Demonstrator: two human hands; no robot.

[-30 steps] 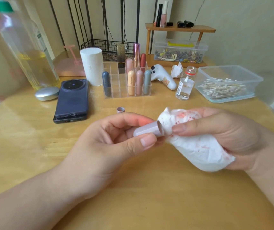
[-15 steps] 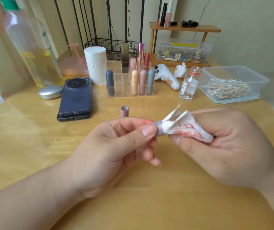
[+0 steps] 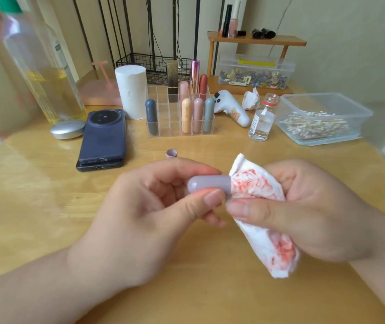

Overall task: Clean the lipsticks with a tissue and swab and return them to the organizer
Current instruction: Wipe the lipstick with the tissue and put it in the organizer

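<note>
My left hand (image 3: 154, 206) pinches a lilac lipstick tube (image 3: 207, 184) held sideways, rounded end to the left. My right hand (image 3: 308, 211) grips a white tissue (image 3: 259, 197) stained red and holds it over the tube's open end, which is hidden. A small lilac piece of a lipstick (image 3: 171, 153) stands on the table behind my hands. The clear organizer (image 3: 163, 113) further back holds several lipsticks upright. A clear box of cotton swabs (image 3: 322, 120) sits at the right.
Two stacked phones (image 3: 102, 139) and a silver compact (image 3: 68, 129) lie at the left, near a large bottle (image 3: 39, 66). A tissue roll (image 3: 131, 92), a small glass vial (image 3: 262, 118), a white gadget (image 3: 231, 108), a crumpled tissue (image 3: 251, 100) and a wooden shelf (image 3: 256, 40) stand behind.
The tissue has shifted in my right hand and now hangs down below the fingers. My left hand has turned the tube so its rounded end shows.
</note>
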